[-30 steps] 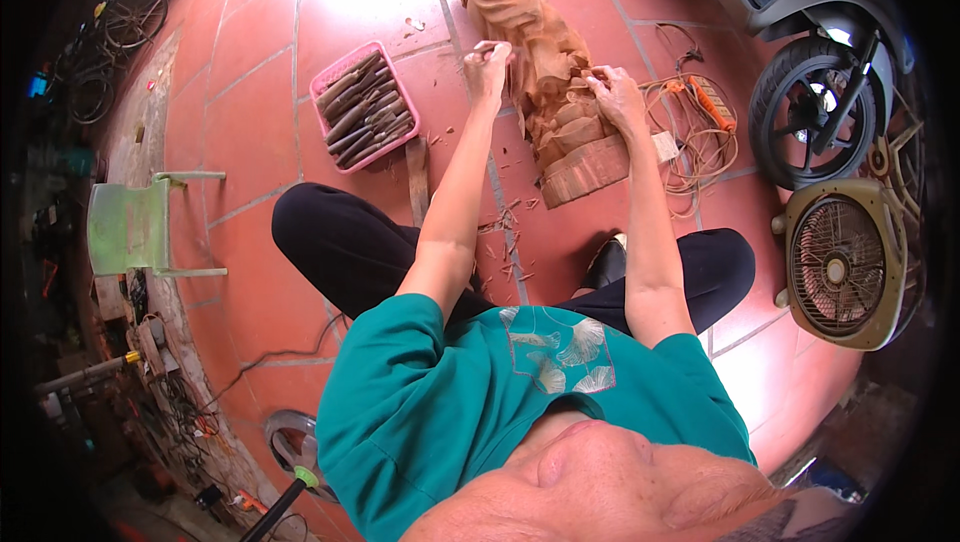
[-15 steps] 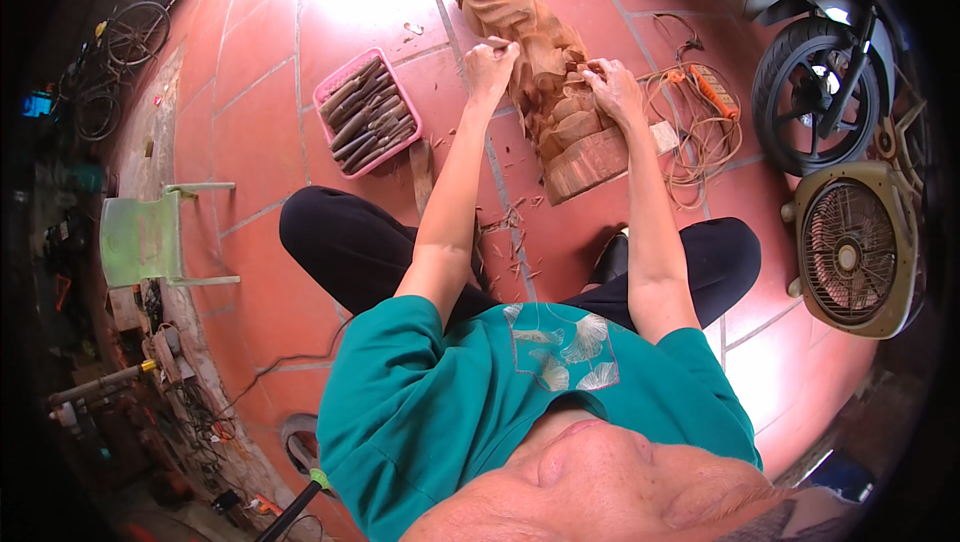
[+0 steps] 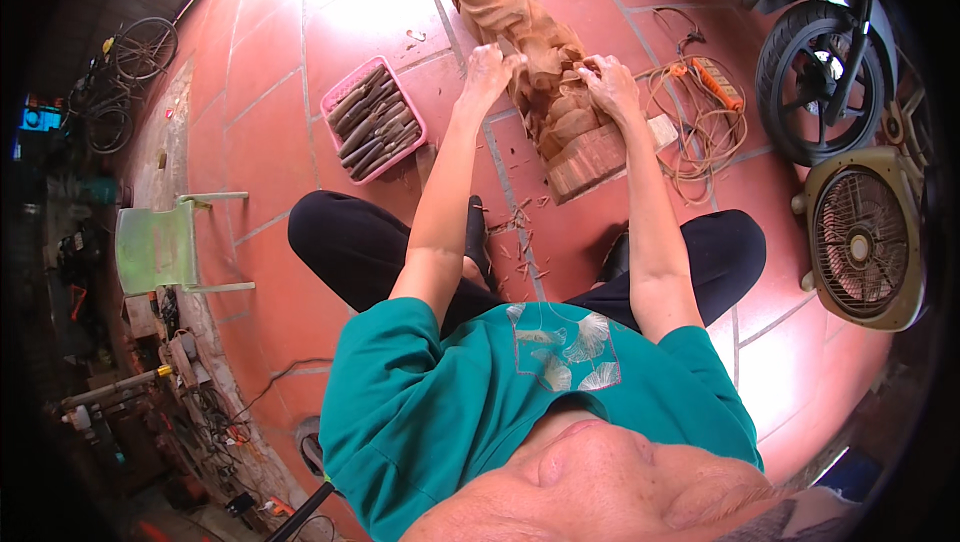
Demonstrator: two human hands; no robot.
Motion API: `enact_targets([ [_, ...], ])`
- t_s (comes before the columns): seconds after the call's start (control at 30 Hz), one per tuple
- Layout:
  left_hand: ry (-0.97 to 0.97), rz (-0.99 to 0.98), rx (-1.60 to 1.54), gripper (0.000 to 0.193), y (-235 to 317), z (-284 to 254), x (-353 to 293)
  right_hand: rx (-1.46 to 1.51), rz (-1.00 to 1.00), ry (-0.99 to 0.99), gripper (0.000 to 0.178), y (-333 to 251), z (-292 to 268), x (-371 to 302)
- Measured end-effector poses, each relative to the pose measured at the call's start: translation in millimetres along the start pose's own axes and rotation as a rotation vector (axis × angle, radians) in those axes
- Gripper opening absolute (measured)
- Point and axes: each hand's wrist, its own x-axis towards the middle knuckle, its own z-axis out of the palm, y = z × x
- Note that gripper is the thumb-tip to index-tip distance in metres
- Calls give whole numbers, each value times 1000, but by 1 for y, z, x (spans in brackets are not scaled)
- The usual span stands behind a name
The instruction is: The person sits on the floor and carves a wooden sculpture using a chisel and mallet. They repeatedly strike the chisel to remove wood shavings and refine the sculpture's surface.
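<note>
A reddish-brown wood carving with deep wavy folds lies on the tiled floor before me, its flat block base nearest my feet. My left hand is closed at the carving's left side, fingertips pointing to the wood; whatever it may hold is hidden. On the other side, my right hand has its fingers bent and pinched at the carved edge. Its fingertips touch the wood, and anything between them is too small to make out. Wood shavings are scattered between my shoes.
Left of the carving sits a pink basket of several carving tools. At right lie a coiled cord and an orange power strip. A motorbike wheel and a box fan stand farther right, a green chair far left.
My left hand has turned and come down slightly, its fingertips lower beside the carving. The right hand stays nearly in place. The whole view has shifted a little.
</note>
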Motion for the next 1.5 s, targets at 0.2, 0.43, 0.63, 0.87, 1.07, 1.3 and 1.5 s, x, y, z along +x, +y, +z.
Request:
enact_targets([
  [0.2,182,216,74,16,-4,18,13,36,22,-17,34,-4,2,2],
  [0.43,-82,74,-68,26,-9,13,-15,14,14,7,32,10,7,3],
  [0.63,167,-96,-54,41,-28,13,14,43,-10,22,32,2,6,4],
  [0.87,264,169,156,35,-10,32,9,37,2,20,32,3,4,0],
  [1.07,62,166,185,32,3,22,-22,33,23,14,32,7,6,2],
  [1.3,246,64,107,34,-4,11,18,48,-3,11,32,-1,6,3],
  [1.5,219,158,267,26,4,33,7,43,-10,32,30,-1,5,0],
])
